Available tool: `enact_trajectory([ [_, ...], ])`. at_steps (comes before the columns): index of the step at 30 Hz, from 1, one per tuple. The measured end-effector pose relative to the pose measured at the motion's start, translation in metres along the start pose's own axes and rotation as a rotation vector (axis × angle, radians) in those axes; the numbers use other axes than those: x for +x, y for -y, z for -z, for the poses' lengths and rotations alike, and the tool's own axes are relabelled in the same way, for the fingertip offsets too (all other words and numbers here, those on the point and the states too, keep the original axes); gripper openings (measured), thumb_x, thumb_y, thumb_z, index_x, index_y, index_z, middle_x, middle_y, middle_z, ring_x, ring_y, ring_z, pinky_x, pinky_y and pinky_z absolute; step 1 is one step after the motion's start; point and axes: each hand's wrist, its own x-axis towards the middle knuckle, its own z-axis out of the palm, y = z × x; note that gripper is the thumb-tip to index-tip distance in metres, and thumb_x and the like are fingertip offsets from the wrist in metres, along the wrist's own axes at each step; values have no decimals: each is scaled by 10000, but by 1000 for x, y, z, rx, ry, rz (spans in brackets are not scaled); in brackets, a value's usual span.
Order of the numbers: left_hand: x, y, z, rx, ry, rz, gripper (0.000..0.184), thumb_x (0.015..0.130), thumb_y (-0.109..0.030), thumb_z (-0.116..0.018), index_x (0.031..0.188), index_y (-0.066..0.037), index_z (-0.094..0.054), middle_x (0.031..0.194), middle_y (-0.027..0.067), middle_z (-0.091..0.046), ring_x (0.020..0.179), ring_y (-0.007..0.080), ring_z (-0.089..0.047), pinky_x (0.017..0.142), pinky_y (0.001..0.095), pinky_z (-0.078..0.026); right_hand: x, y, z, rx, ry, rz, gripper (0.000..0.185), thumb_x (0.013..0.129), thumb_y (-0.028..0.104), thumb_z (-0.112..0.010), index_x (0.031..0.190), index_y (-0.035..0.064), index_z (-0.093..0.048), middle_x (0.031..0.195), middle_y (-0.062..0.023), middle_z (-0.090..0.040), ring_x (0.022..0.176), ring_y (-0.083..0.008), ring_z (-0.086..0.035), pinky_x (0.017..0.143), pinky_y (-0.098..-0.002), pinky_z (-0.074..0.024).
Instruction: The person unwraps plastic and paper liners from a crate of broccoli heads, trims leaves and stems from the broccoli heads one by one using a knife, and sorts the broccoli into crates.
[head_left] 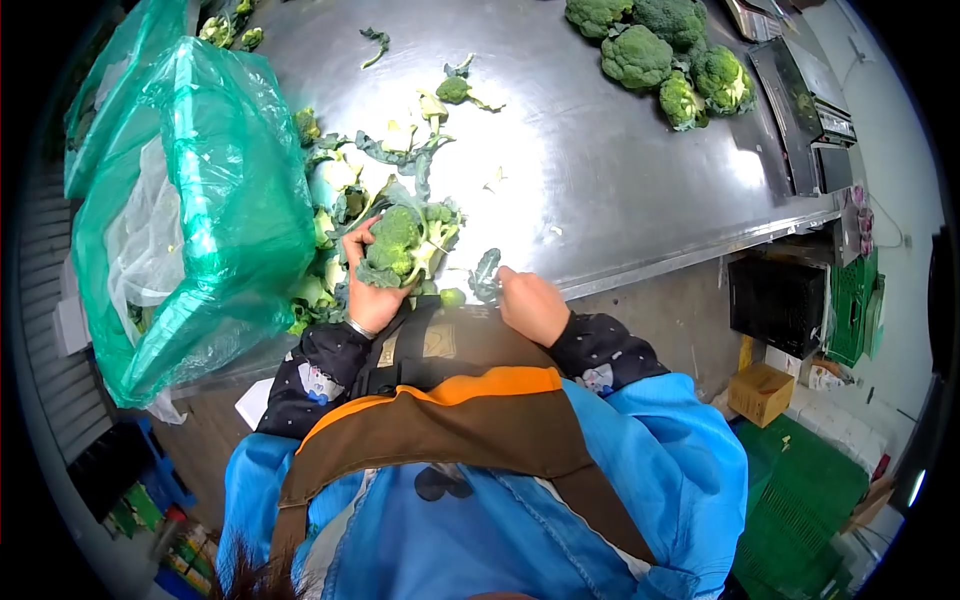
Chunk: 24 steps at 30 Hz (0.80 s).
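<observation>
My left hand (372, 285) is wrapped round a broccoli head (396, 238) with its pale cut stem and side florets turned to the right. It is held at the near edge of the metal table. My right hand (532, 305) is closed just to the right, with a small broccoli leaf (486, 276) at its fingertips. Whether anything else is inside that fist is hidden. Cut stems and leaves (340, 180) lie heaped beyond and left of my left hand. A small round green piece (452, 298) shows below the broccoli, by my apron (440, 400).
A green plastic bag (235, 190) with a whitish liner stands at the left. Several broccoli heads (638, 57) are grouped at the far right of the metal table (600, 190). Off its right edge are a black crate (775, 305), a cardboard box (762, 393) and green crates (810, 480).
</observation>
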Motion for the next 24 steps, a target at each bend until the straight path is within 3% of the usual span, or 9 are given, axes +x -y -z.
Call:
enact_trajectory([
  [5,1,9,3,-132,-68,40,700,595,43,-773,1048,-106,-260,1245,145,-353,1158,236,-410,967,342,-373,5,2,-7,-6,-121,41,101,771,38,-458,856,-6,-491,708,-230,-601,671,-403,-601,617,-479,-479],
  [8,0,15,10,-236,-97,85,726,578,68,-775,1059,-109,-261,1238,141,-371,1155,230,-414,979,346,-366,-1,6,1,33,-175,-94,178,774,45,-496,941,-9,-517,714,-238,-604,705,-409,-602,647,-471,-484],
  [11,0,9,12,-250,-112,84,732,569,65,-781,1066,-103,-271,1235,147,-385,1146,227,-423,987,346,-355,11,-5,-12,334,-213,-41,308,766,82,-595,1046,-21,-517,840,-217,-615,761,-384,-594,662,-405,-479],
  [14,2,-6,20,-228,-11,15,727,557,58,-784,1066,-95,-286,1235,150,-388,1151,224,-420,991,346,-350,27,20,23,498,-403,277,446,716,133,-702,1098,-1,-515,987,-186,-598,843,-332,-590,717,-364,-477],
  [17,1,-20,18,-297,7,55,739,538,57,-786,1075,-87,-299,1229,145,-394,1151,218,-423,989,342,-350,58,26,27,592,-321,475,568,620,180,-798,1079,4,-515,1044,-155,-561,891,-298,-566,732,-361,-469],
  [19,-1,-13,18,-278,-12,39,697,579,90,-753,1084,-86,-307,1174,131,-446,1101,211,-471,956,337,-389,52,43,33,470,-310,219,605,568,196,-828,1049,11,-511,988,-147,-557,865,-303,-565,734,-355,-468],
  [20,-1,-8,18,-416,-112,190,675,596,108,-733,1087,-85,-311,1152,126,-466,1076,211,-490,939,334,-404,47,52,33,410,-295,96,624,542,204,-843,1034,14,-509,961,-142,-554,852,-305,-565,734,-353,-467],
  [22,-2,-3,21,-691,-317,497,636,631,142,-692,1093,-83,-318,1107,115,-505,1026,210,-529,906,329,-434,31,64,26,406,-200,246,596,525,231,-847,967,48,-491,937,-134,-533,831,-297,-564,725,-343,-473],
  [24,-3,-12,32,-845,-393,471,625,652,185,-626,1147,-71,-342,1086,117,-547,986,229,-571,869,336,-468,27,60,22,411,-243,165,603,535,222,-842,1003,43,-506,948,-129,-537,861,-279,-559,722,-335,-470],
])
